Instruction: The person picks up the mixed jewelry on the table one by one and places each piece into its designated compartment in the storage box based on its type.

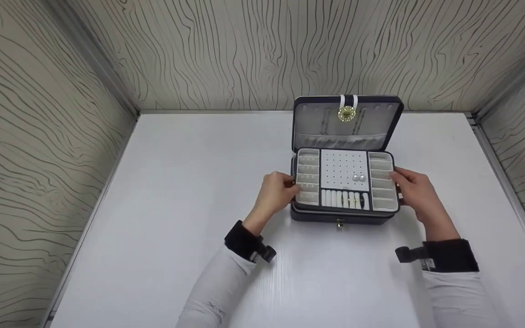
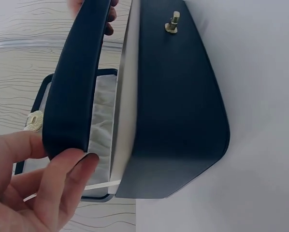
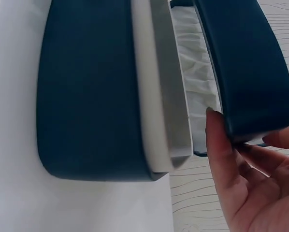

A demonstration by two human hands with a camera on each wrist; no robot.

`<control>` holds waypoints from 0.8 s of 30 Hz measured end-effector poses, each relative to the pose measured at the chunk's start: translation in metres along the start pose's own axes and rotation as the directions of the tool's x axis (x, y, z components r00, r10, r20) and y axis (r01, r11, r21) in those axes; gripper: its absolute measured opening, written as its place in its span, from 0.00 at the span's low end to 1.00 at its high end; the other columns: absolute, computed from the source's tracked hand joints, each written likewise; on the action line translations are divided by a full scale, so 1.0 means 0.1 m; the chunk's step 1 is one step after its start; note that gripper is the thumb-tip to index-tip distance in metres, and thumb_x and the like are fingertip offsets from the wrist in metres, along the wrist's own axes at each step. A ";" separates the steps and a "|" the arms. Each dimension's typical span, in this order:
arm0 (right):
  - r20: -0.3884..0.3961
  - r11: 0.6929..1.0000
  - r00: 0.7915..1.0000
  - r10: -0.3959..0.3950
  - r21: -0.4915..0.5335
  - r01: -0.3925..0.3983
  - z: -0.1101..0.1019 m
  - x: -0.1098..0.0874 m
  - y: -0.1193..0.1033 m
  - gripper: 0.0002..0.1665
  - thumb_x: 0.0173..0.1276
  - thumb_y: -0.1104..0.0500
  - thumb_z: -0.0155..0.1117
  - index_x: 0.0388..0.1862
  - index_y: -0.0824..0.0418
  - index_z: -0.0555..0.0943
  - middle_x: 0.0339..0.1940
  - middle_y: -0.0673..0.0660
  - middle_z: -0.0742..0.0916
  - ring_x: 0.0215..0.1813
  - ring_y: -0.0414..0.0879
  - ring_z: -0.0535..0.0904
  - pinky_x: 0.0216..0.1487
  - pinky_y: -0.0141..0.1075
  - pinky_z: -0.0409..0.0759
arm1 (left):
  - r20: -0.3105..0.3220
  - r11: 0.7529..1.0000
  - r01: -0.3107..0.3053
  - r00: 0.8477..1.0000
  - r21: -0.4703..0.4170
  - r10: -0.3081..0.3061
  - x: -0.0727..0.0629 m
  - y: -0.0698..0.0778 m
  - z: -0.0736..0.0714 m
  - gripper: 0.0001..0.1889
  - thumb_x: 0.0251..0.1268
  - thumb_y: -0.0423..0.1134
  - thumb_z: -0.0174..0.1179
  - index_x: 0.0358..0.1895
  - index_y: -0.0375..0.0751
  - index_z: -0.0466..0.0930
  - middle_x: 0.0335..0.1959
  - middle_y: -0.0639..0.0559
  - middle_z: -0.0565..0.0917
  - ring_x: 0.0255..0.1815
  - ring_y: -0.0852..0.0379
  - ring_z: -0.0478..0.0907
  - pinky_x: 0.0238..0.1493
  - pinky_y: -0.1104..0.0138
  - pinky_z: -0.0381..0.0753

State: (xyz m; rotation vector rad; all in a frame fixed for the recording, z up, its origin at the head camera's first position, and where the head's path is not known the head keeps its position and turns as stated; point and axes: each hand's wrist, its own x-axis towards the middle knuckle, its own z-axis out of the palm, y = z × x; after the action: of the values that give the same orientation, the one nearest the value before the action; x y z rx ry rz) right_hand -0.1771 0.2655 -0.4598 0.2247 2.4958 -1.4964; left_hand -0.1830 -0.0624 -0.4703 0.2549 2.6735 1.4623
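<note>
A dark blue jewelry box (image 1: 317, 218) stands on the table with its lid (image 1: 309, 119) raised. Its upper tray (image 1: 335, 165) is lifted off the base, and a gap shows below it in both wrist views. My left hand (image 1: 277, 193) pinches the tray's left end between thumb and fingers. At the right end, my right hand (image 1: 419, 193) grips the tray the same way. Pearl stud earrings (image 1: 358, 177) sit on the tray's white perforated panel, and several rings (image 1: 355, 200) are in the ring rolls below. Small divided compartments line both sides.
Two necklaces (image 1: 325, 122) hang inside the lid, above a gathered pocket (image 1: 331, 140). A gold round clasp (image 1: 347, 114) hangs from the lid's edge. The base has a gold knob (image 2: 172, 23) in front. Wood-patterned panels (image 1: 226, 50) surround the white table (image 1: 189, 182).
</note>
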 end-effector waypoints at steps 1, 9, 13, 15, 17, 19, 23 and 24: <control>-0.004 1.000 1.000 0.001 -0.011 -0.001 0.00 0.01 0.01 0.37 0.80 0.46 0.41 0.75 0.71 0.57 0.61 0.73 0.75 0.43 0.39 0.76 0.37 0.33 0.83 | -0.004 1.000 -0.012 1.000 0.019 0.012 0.01 -0.01 0.02 0.05 0.59 0.31 0.64 0.32 0.33 0.88 0.19 0.54 0.80 0.17 0.65 0.72 0.20 0.75 0.73; -0.010 0.997 1.000 0.021 -0.072 -0.021 0.02 0.07 0.06 0.36 0.79 0.49 0.42 0.74 0.73 0.58 0.63 0.75 0.73 0.49 0.50 0.76 0.35 0.31 0.81 | -0.009 0.996 -0.029 1.000 0.090 0.030 0.09 -0.04 0.09 0.18 0.57 0.32 0.64 0.12 0.45 0.69 0.11 0.61 0.66 0.14 0.64 0.61 0.15 0.73 0.58; -0.035 0.993 0.999 0.019 -0.116 -0.023 0.02 0.11 0.04 0.34 0.78 0.51 0.43 0.73 0.74 0.59 0.64 0.76 0.73 0.54 0.57 0.74 0.34 0.29 0.80 | -0.012 0.992 -0.002 1.000 0.125 0.004 0.10 -0.01 0.09 0.21 0.57 0.33 0.64 0.10 0.48 0.66 0.10 0.61 0.66 0.13 0.64 0.61 0.15 0.72 0.58; -0.057 0.987 0.998 0.012 -0.156 -0.021 0.03 0.13 0.02 0.33 0.78 0.52 0.44 0.72 0.74 0.62 0.63 0.76 0.74 0.54 0.59 0.75 0.35 0.29 0.80 | -0.012 0.989 0.012 1.000 0.150 -0.010 0.11 0.00 0.09 0.22 0.57 0.34 0.64 0.10 0.48 0.65 0.09 0.61 0.66 0.13 0.64 0.61 0.14 0.72 0.58; -0.083 0.979 0.997 -0.004 -0.204 -0.013 0.04 0.15 0.00 0.32 0.76 0.54 0.45 0.70 0.75 0.65 0.61 0.76 0.76 0.54 0.60 0.76 0.37 0.32 0.80 | -0.013 0.985 0.020 1.000 0.169 -0.018 0.11 0.01 0.09 0.24 0.57 0.34 0.65 0.09 0.48 0.63 0.09 0.61 0.65 0.12 0.64 0.60 0.13 0.72 0.58; -0.105 0.969 0.994 -0.021 -0.247 -0.006 0.05 0.16 -0.02 0.30 0.75 0.56 0.47 0.68 0.76 0.67 0.59 0.77 0.77 0.54 0.61 0.76 0.41 0.37 0.80 | -0.010 0.984 0.023 1.000 0.179 -0.021 0.11 0.02 0.08 0.24 0.57 0.34 0.65 0.09 0.49 0.62 0.08 0.61 0.64 0.11 0.64 0.60 0.13 0.72 0.58; -0.134 0.954 0.989 -0.066 -0.300 0.023 0.07 0.19 -0.04 0.28 0.73 0.58 0.48 0.64 0.77 0.71 0.57 0.76 0.79 0.53 0.63 0.77 0.48 0.49 0.78 | -0.006 0.983 0.030 1.000 0.184 -0.029 0.10 0.02 0.08 0.25 0.57 0.34 0.66 0.09 0.49 0.61 0.08 0.61 0.64 0.11 0.64 0.60 0.13 0.73 0.59; -0.140 0.949 0.987 -0.081 -0.313 0.034 0.08 0.20 -0.04 0.27 0.73 0.59 0.48 0.63 0.77 0.71 0.56 0.76 0.79 0.52 0.63 0.77 0.48 0.50 0.77 | -0.006 0.982 0.034 0.999 0.185 -0.033 0.10 0.02 0.08 0.25 0.57 0.34 0.66 0.09 0.48 0.61 0.08 0.61 0.64 0.10 0.64 0.60 0.13 0.73 0.59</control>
State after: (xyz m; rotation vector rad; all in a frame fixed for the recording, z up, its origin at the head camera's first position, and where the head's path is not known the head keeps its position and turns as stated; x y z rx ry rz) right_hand -0.1965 0.2571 -0.4651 0.2194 2.8356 -1.1197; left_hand -0.1914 -0.0524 -0.4730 0.2189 2.8039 1.2056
